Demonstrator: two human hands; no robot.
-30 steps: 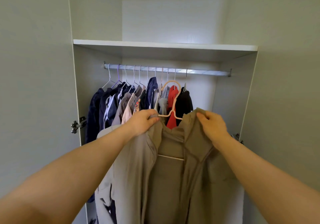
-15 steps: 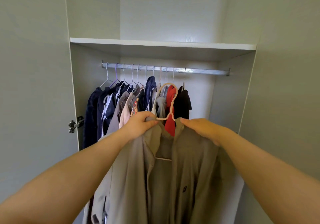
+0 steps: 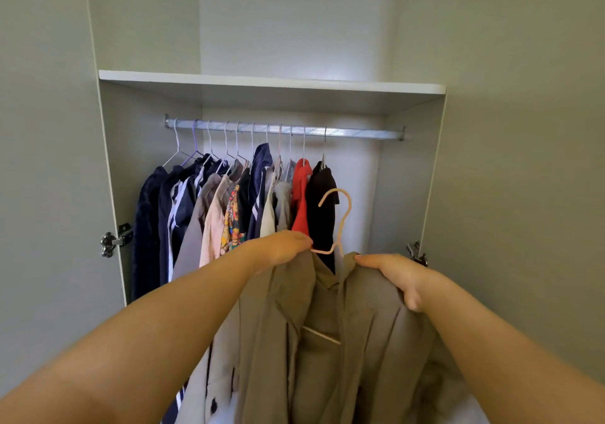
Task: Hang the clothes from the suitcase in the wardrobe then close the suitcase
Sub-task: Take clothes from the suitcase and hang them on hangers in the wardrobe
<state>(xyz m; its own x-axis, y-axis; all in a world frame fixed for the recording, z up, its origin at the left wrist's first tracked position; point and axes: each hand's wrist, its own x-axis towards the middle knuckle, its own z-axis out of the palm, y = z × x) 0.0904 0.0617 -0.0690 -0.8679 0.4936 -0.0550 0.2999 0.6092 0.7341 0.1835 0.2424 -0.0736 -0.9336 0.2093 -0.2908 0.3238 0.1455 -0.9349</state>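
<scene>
I hold a khaki jacket [image 3: 353, 341] on a pink hanger [image 3: 340, 220] in front of the open wardrobe. My left hand [image 3: 281, 248] grips the jacket's left shoulder at the hanger's arm. My right hand [image 3: 393, 276] lies on the right shoulder and pinches the cloth. The hanger's hook points up, well below the metal rail [image 3: 360, 131]. Several garments hang on the rail's left part, ending with a red top [image 3: 301, 201] and a black top [image 3: 324, 204]. The suitcase is out of view.
The rail's right part carries nothing. A white shelf [image 3: 271, 80] runs above the rail. Grey doors stand open on both sides, with metal hinges at the left [image 3: 113, 242] and right [image 3: 416, 253]. A light grey coat [image 3: 216, 368] hangs low at my left forearm.
The jacket and hanger have shifted to the right, with the hook now in front of the black top. My right hand has slid outward along the shoulder.
</scene>
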